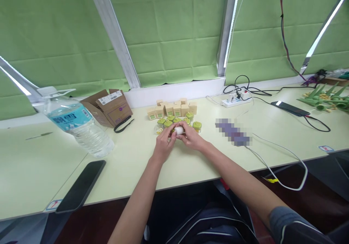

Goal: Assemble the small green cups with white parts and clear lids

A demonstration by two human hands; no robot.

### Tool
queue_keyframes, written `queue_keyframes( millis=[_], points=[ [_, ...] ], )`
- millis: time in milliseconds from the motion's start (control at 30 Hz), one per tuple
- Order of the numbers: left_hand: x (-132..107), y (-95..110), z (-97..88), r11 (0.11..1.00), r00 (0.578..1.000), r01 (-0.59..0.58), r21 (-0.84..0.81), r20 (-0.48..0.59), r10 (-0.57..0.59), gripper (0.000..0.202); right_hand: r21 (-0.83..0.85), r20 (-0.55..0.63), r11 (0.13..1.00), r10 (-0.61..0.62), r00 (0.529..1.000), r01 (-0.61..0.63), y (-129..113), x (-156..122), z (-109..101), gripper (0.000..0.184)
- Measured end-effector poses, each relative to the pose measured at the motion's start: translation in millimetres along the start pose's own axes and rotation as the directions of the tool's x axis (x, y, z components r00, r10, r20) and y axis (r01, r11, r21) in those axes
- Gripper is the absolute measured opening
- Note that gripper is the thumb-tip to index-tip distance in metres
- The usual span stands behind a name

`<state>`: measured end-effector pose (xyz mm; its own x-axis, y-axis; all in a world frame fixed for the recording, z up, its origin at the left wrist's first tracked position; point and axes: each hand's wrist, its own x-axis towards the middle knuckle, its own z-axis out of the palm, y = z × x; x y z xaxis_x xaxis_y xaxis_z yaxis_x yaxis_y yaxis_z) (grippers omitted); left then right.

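Observation:
My left hand (164, 142) and my right hand (191, 138) meet over the middle of the table, fingers closed around a small white rounded piece (179, 130). What else the fingers cover there is hidden. Just beyond my hands sits a cluster of small clear containers with green lids (197, 125), partly behind the fingers. Left of them lies a small clear container with something yellow and white in it (158, 129). Several small kraft-coloured boxes with green windows (169, 110) stand in rows behind the containers.
At left are a large water bottle (79, 122), an opened cardboard box (109, 109) and a black phone (81, 186). A power strip (236, 99) with cables, a charging phone (290, 108), a blurred-out item (233, 132) and green plastic pieces (324, 98) occupy the right.

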<state>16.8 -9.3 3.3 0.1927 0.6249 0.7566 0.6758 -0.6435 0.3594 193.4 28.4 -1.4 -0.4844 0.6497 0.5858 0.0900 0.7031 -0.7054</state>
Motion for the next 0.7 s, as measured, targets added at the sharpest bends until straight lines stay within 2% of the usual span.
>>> queue_keyframes(
  millis=[100,267,367,500,700],
  points=[
    [-0.2,0.8,-2.4,1.000,1.000,0.000,-0.019,0.026,0.000,0.039,0.054,-0.003,0.999,-0.002,1.000,0.003,1.6,-0.4,-0.6,0.040],
    [0.2,3.8,-7.3,0.996,0.996,-0.067,-0.057,0.063,0.070,0.050,0.071,-0.055,0.997,-0.021,0.998,0.025,4.6,-0.4,-1.1,0.043],
    [-0.1,6.8,-7.4,0.999,0.997,-0.032,0.003,0.066,0.032,0.057,0.079,-0.077,0.996,-0.025,0.997,0.031,6.2,-0.4,-1.0,0.043],
    [-0.4,5.9,-4.6,0.998,1.000,0.014,0.068,0.027,-0.016,0.055,0.092,-0.055,0.996,0.004,0.998,0.002,4.6,-0.2,-1.8,0.043],
    [1.1,-1.8,-2.7,0.994,0.998,-0.048,0.102,-0.033,0.052,0.046,0.085,-0.040,0.996,0.017,0.999,-0.014,0.9,0.2,-4.1,0.042]
  ],
)
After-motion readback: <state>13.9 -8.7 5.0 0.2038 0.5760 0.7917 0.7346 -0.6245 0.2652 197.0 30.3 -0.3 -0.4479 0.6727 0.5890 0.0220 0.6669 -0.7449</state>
